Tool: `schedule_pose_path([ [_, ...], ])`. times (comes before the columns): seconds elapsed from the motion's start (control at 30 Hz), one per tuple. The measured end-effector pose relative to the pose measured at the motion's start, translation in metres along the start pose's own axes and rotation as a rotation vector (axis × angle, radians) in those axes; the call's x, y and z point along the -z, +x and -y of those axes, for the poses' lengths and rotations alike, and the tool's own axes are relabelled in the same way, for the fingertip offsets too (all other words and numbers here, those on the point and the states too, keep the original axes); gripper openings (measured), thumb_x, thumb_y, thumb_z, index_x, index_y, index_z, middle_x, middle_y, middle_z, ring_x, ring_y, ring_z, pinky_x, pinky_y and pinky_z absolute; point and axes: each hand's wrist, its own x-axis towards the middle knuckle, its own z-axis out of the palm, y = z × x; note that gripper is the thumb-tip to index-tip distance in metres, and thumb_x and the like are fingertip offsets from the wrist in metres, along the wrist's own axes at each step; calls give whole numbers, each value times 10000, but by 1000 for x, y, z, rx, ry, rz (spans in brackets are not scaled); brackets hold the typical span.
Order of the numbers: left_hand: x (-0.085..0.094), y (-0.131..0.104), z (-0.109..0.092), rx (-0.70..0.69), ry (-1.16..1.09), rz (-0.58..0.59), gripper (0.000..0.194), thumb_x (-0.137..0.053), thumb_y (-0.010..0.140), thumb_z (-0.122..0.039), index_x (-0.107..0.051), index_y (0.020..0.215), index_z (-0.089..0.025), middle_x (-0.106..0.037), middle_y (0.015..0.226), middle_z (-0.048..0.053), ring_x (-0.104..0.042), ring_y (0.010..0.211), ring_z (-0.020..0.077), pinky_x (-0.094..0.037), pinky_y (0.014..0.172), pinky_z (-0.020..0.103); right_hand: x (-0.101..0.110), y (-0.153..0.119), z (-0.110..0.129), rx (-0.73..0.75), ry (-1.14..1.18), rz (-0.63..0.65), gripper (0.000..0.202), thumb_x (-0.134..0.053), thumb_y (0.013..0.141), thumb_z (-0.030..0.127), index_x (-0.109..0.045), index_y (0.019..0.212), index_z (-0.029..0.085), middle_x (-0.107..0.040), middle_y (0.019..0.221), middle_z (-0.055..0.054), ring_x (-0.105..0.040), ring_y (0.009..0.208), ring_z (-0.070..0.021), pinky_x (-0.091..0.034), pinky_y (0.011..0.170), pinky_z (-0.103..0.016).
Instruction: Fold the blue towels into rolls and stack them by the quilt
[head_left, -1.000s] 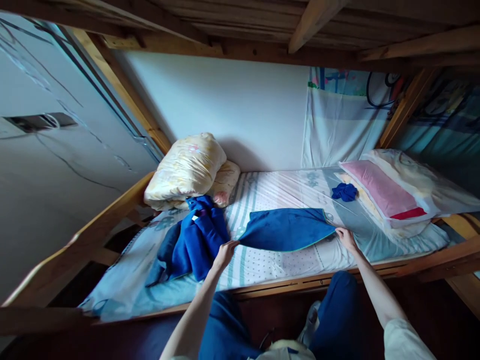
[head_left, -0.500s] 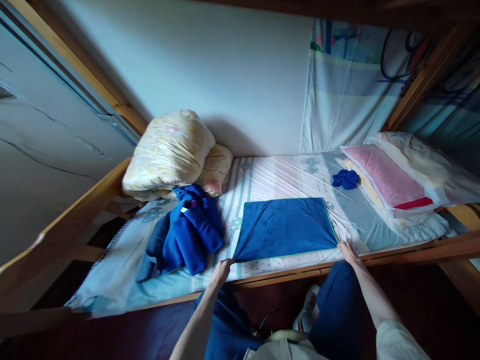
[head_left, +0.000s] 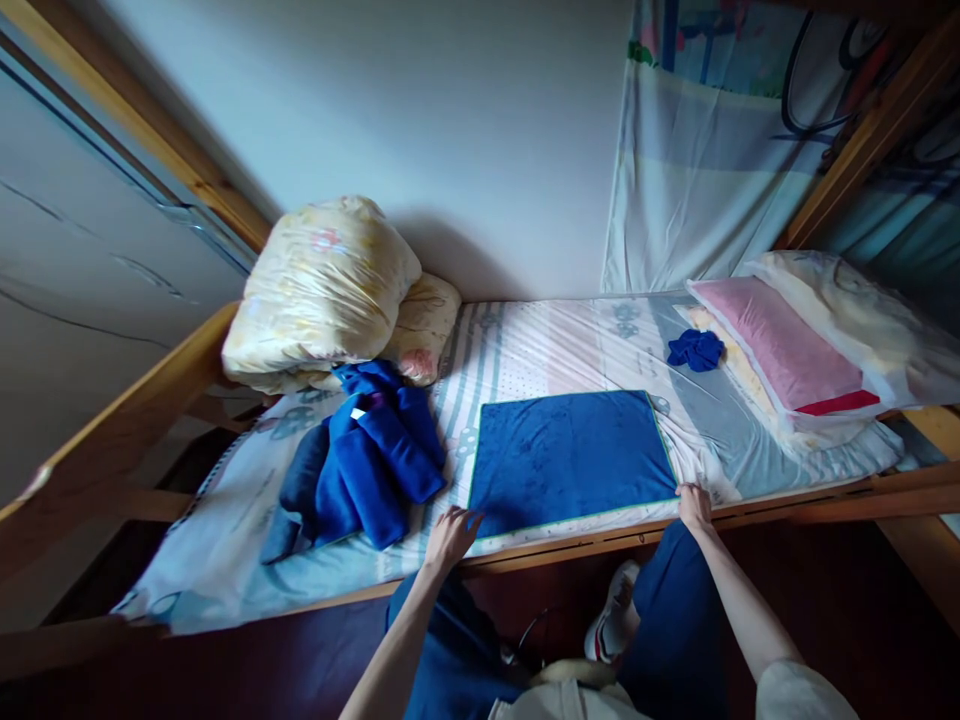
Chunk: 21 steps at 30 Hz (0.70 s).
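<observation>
A dark blue towel [head_left: 570,455] with a thin green edge lies spread flat on the bed, its near edge close to the wooden rail. At its near left corner my left hand [head_left: 450,538] rests with fingers apart, not gripping the cloth. My right hand [head_left: 695,505] pinches the near right corner. Left of the towel lies a heap of bright blue clothing [head_left: 379,460], with a darker rolled piece beside it. A small crumpled blue cloth [head_left: 696,350] sits farther back on the right.
A bundled cream quilt [head_left: 322,290] and a pillow [head_left: 427,325] stand at the bed's left end. On the right are a pink folded item [head_left: 787,345] and clear-bagged bedding [head_left: 847,300]. The wooden bed rail [head_left: 585,545] runs in front of my knees.
My left hand has let go of the towel's corner and its fingers have spread. The towel's near left part now lies flatter. My right hand stays at its corner.
</observation>
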Motion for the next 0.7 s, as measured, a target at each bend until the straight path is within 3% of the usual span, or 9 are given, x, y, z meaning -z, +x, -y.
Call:
schedule_pose_path([
  [0.13,-15,32,-49,-17,-126,-239,433,-428,982,-308,-699,1299,-190,-676,1377,142,-563,1335,305,-445,1135,486,-23,4,40,79,72,-72,395,-541,711,2,-783,971,176,-749,1207,-140,-669,1191,-296,-499,1071,-400],
  [0.23,-46,47,-88,23,-187,-274,506,-413,980,-287,-596,1436,-166,-542,1536,155,-429,1477,317,-352,1214,531,-51,9,92,210,221,-120,483,-496,760,4,-769,1123,170,-705,1317,-134,-648,1240,-280,-497,1115,-435],
  [0.3,-69,51,-103,68,-198,-277,539,-389,984,-271,-546,1484,-146,-464,1596,166,-359,1525,322,-299,1243,548,-72,11,133,336,300,-122,493,-466,848,47,-731,1244,172,-669,1387,-132,-622,1292,-278,-497,1127,-457],
  [0.4,-96,48,-105,97,-202,-300,581,-386,982,-260,-470,1550,-173,-420,1628,147,-298,1559,309,-241,1270,549,-102,11,195,487,338,-72,488,-428,973,156,-617,1423,176,-565,1524,-119,-527,1416,-264,-458,1176,-445],
  [0.53,-106,45,-96,132,-225,-287,622,-397,973,-270,-407,1590,-200,-392,1648,120,-260,1575,294,-198,1283,543,-138,13,263,583,317,40,525,-390,1036,231,-469,1554,197,-421,1634,-94,-363,1537,-250,-340,1260,-476],
  [0.6,-105,45,-95,142,-243,-261,625,-395,971,-285,-406,1590,-198,-362,1665,113,-237,1582,290,-184,1286,532,-153,15,285,621,281,114,530,-385,1048,241,-437,1572,179,-395,1647,-97,-317,1558,-239,-292,1284,-479],
  [0.7,-100,45,-97,153,-271,-245,622,-406,963,-299,-429,1577,-196,-356,1668,111,-237,1581,294,-180,1283,533,-168,17,297,660,218,210,543,-399,1050,236,-400,1583,135,-380,1650,-114,-277,1574,-222,-240,1304,-474],
])
